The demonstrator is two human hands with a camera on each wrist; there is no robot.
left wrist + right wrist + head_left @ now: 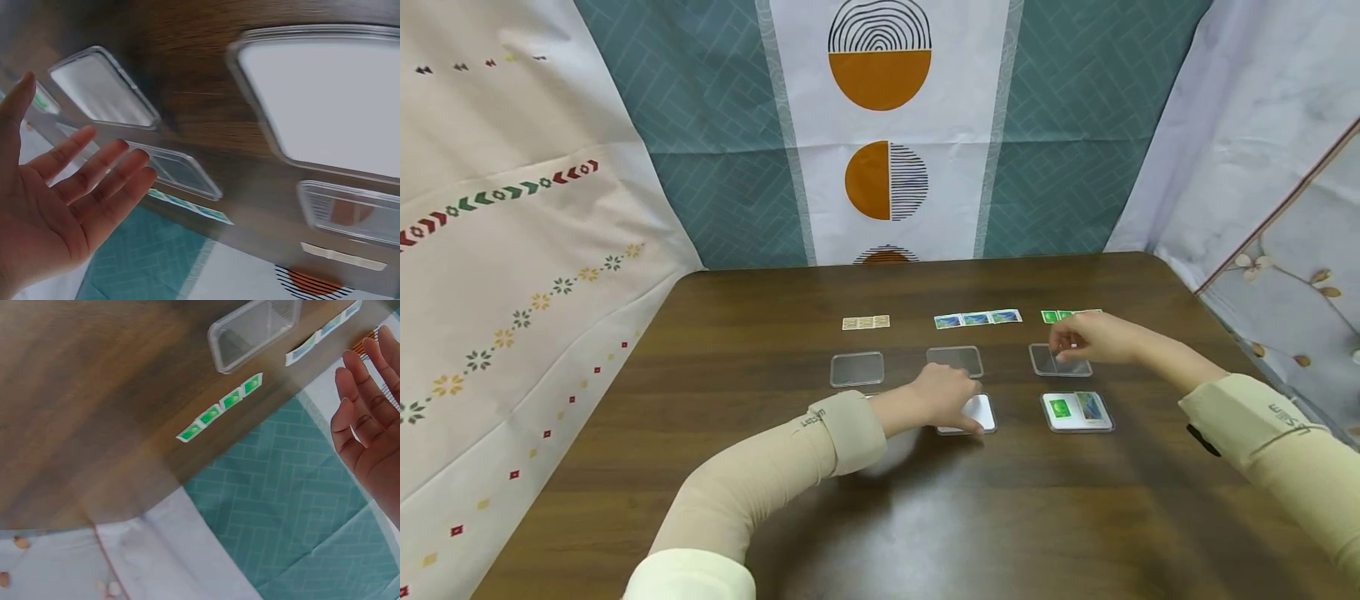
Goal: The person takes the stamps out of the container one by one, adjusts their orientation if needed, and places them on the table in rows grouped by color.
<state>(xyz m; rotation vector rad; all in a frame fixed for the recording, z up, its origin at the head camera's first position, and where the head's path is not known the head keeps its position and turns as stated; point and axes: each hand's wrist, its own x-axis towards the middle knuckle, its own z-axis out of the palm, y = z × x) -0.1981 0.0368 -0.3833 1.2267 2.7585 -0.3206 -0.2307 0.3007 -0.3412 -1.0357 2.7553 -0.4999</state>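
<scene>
My left hand [938, 393] hovers over the middle white-backed case [977, 414]. Its fingers are spread and relaxed in the left wrist view, with nothing in the palm [50, 225]. At the right, my right hand [1093, 337] hangs above a clear plastic lid [1048, 363], partly covering it. Loosely bent fingers [374, 419] hold nothing visible in the right wrist view. Below that lid lies a white-backed case [1077, 422] bearing a green stamp [1060, 408] and a blue picture stamp [1089, 406]. Behind the lid runs a strip of green stamps [219, 409].
Two more clear lids, a left one [857, 369] and a middle one [957, 358], lie behind the cases. Beige stamps [866, 322] and blue picture stamps [977, 318] are farther back. Another white-backed case [325, 106] sits under my left forearm. Fabric hangs behind the wooden table [760, 308].
</scene>
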